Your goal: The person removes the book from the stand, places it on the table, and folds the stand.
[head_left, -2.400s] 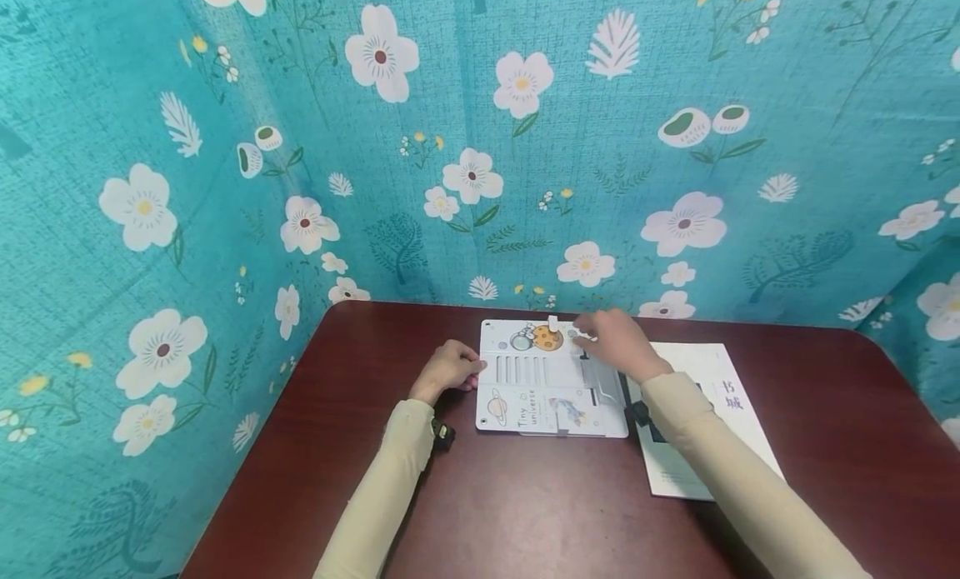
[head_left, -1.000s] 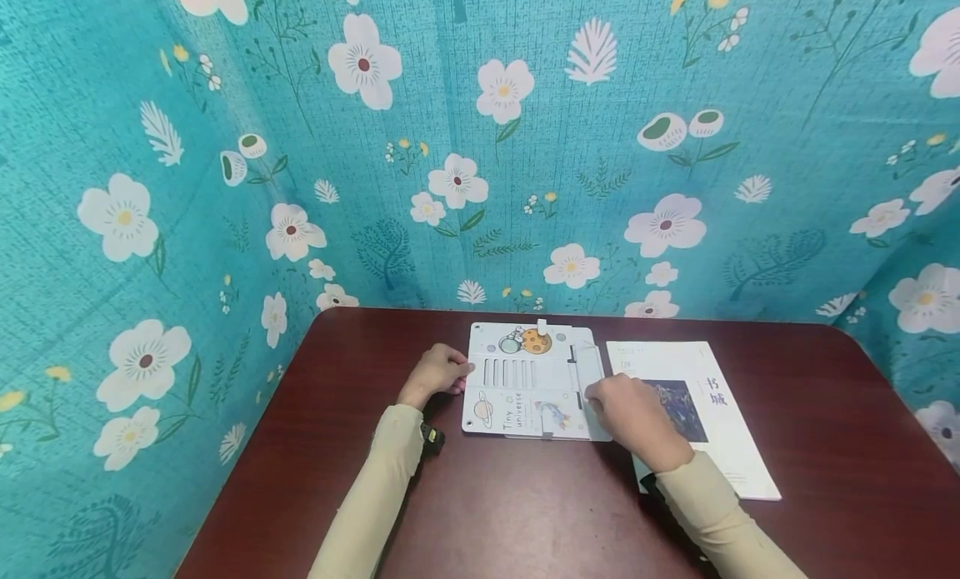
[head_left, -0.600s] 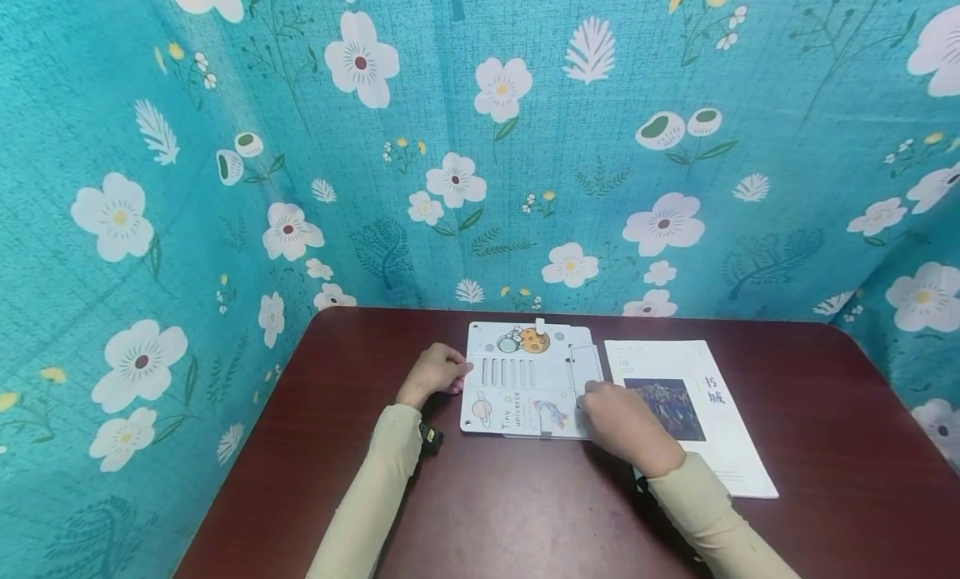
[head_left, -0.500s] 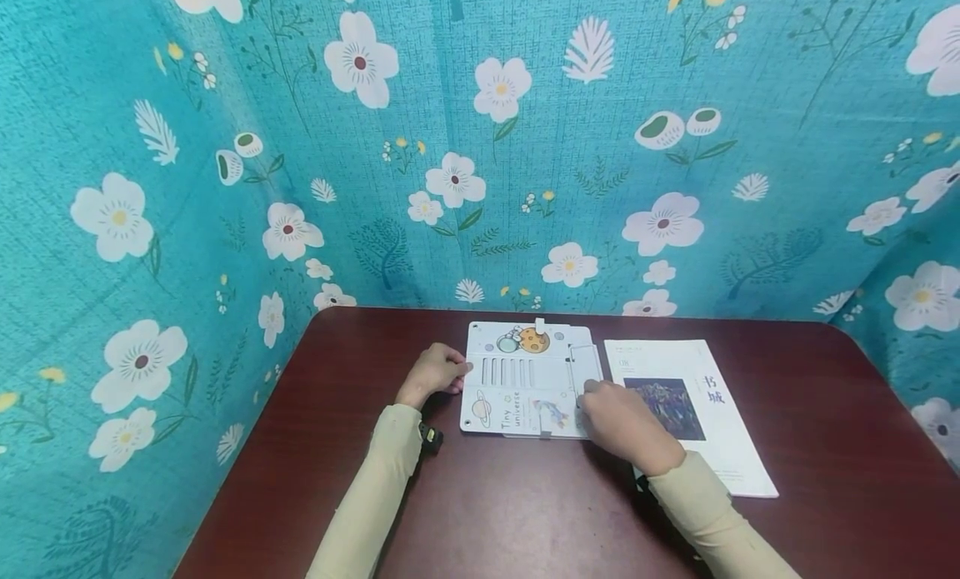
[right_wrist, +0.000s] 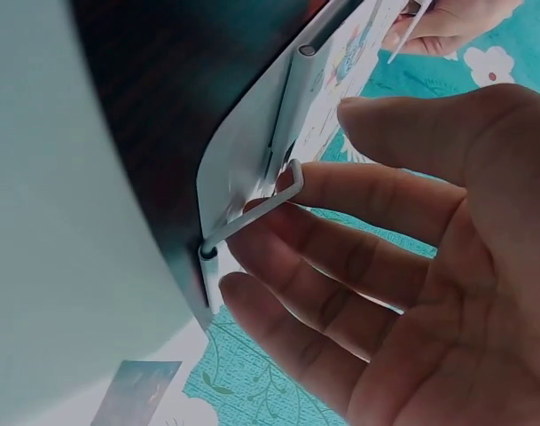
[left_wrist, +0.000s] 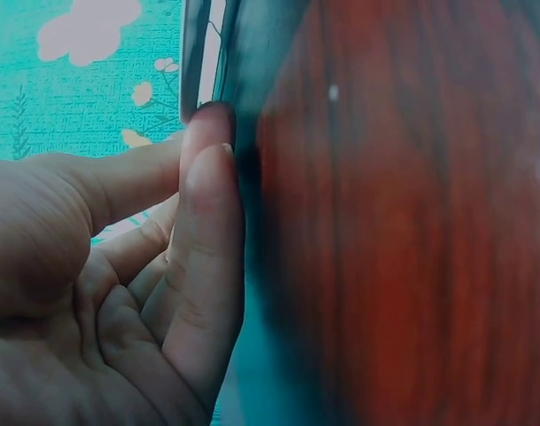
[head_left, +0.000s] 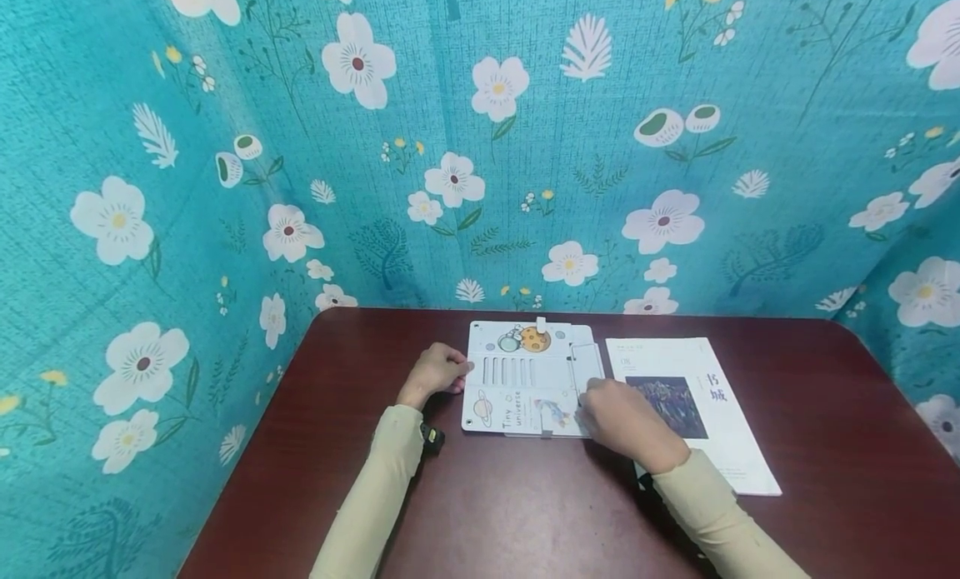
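Observation:
A white folding book stand (head_left: 553, 372) printed with space cartoons and "Tiny universe" lies flat on the table. My left hand (head_left: 437, 369) pinches its left edge between thumb and fingers; the left wrist view shows the stand's thin edge (left_wrist: 195, 62) at the fingertips. My right hand (head_left: 626, 421) is at the near right corner, beside the stand's right-hand panel (head_left: 587, 364). In the right wrist view a bent white wire leg (right_wrist: 256, 215) stands out from the stand, and the slightly bent fingers touch it from behind. The thumb stays apart from the wire.
A white magazine (head_left: 738, 458) with a dark picture on its cover lies right of the stand, partly under my right forearm. A small white clip (head_left: 541, 324) sits at the stand's far edge. A blue flowered curtain (head_left: 480, 146) hangs behind the dark red table (head_left: 525, 512).
Since the earliest frame my right hand has moved from the stand's far right corner to its near right corner. My left hand keeps its hold; the last half second shows hardly any movement.

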Tool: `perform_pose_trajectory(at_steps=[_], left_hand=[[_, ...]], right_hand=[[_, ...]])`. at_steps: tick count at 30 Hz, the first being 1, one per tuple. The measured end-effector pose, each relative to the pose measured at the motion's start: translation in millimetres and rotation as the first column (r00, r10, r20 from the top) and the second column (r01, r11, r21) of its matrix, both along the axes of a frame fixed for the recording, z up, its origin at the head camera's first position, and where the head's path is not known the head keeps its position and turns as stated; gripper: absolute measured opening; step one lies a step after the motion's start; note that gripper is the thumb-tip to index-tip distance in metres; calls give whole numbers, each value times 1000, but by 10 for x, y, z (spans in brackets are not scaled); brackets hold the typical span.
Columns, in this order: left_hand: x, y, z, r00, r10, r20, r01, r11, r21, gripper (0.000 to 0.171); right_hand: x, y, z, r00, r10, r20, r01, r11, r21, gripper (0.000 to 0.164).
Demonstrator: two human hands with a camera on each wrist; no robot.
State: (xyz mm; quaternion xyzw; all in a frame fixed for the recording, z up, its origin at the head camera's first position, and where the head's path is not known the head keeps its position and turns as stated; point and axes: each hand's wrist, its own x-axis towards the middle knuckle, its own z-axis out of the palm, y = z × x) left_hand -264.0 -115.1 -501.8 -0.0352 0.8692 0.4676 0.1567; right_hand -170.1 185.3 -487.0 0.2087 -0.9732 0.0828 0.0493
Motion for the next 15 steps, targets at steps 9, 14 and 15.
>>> perform_pose_trajectory(at_steps=[9,14,15], left_hand=[[28,23,39,995,-17,-102,0,986,-164,19],[67,3,133,982,-26,-188,-25,963,-267,21],[75,1,157,977,-27,-213,-34,959,-281,22]], right_hand=[[-23,39,52,995,20,95,-13,997,-72,15],[-3,98,76,987,4,159,12,994,-104,19],[6,112,82,987,1,161,16,994,-105,24]])
